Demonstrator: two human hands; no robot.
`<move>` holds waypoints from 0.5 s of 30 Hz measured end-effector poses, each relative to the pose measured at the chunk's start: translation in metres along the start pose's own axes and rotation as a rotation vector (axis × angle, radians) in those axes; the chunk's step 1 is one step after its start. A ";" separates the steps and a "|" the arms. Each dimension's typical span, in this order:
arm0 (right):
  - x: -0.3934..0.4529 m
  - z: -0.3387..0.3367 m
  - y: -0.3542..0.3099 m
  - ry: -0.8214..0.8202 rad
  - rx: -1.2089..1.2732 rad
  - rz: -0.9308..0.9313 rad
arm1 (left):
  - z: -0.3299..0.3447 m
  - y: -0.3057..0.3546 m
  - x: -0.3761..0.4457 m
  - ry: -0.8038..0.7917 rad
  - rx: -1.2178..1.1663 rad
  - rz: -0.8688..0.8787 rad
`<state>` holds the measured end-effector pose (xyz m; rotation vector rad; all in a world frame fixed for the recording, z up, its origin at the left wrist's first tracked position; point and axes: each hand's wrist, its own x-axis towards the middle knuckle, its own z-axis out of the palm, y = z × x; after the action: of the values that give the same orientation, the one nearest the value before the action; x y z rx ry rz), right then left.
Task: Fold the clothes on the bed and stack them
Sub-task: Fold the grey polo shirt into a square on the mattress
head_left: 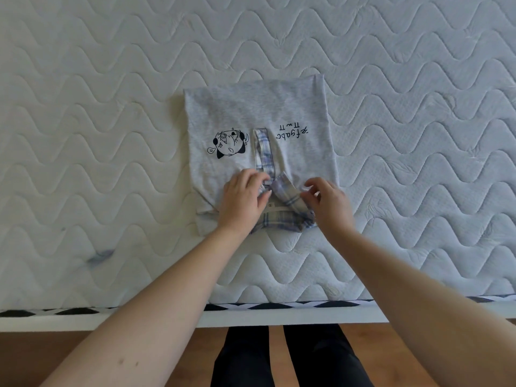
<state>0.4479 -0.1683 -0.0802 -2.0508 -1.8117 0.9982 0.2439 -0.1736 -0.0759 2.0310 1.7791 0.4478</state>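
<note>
A folded light grey shirt [259,113] with a plaid collar [290,199] and plaid placket lies on the white quilted mattress [111,135], collar end toward me. A cartoon print and upside-down lettering show on its front. My left hand [243,199] lies on the left side of the collar, fingers curled onto the plaid cloth. My right hand [326,202] pinches the right collar flap between thumb and fingers.
The mattress edge with a black-and-white patterned band [279,305] runs across the near side. Below it are the wooden floor [42,356] and my dark trouser legs [279,358]. A faint bluish stain [100,255] marks the mattress at the left.
</note>
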 end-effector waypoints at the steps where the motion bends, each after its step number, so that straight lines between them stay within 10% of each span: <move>1: -0.009 -0.002 0.005 0.014 0.024 0.028 | 0.002 0.004 0.000 -0.039 0.009 0.067; 15: -0.055 0.006 0.021 -0.134 0.296 0.333 | 0.031 0.032 0.046 -0.592 0.167 0.425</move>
<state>0.4608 -0.2261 -0.0781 -2.1764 -1.2985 1.4269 0.2928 -0.1338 -0.0880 2.3392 1.0646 -0.1905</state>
